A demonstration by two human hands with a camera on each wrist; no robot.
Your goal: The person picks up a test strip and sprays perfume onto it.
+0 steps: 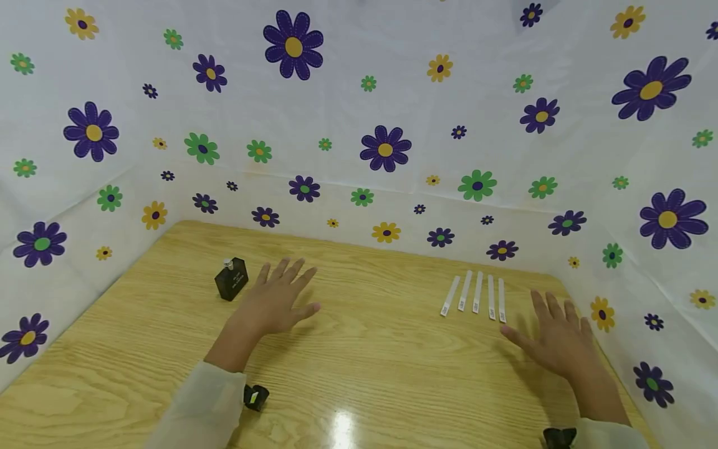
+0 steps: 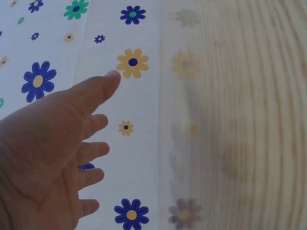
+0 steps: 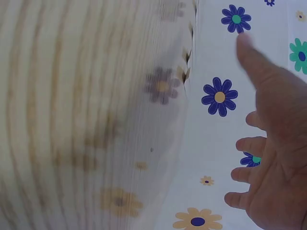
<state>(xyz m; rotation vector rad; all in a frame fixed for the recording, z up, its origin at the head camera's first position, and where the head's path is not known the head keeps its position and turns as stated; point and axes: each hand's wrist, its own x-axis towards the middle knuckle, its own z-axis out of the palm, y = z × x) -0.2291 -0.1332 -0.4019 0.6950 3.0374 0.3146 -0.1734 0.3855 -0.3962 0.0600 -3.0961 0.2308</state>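
Observation:
In the head view a black square perfume bottle (image 1: 232, 279) with a silver neck stands on the left of the table. Just right of it is my left hand (image 1: 275, 304), fingers spread, holding nothing. Several white paper test strips (image 1: 477, 293) with small dark print at their near ends lie fanned in a row on the right. My right hand (image 1: 561, 340) hovers to the right of them, fingers spread and thumb pointing toward the strips. Both wrist views show an empty palm, the left (image 2: 43, 153) and the right (image 3: 283, 158), with neither bottle nor strips visible there.
A wood-grain table (image 1: 370, 349) fills the lower part of the head view. White cloth (image 1: 336, 112) printed with flowers walls it in at the back and both sides. Black straps (image 1: 256, 397) sit at the wrists.

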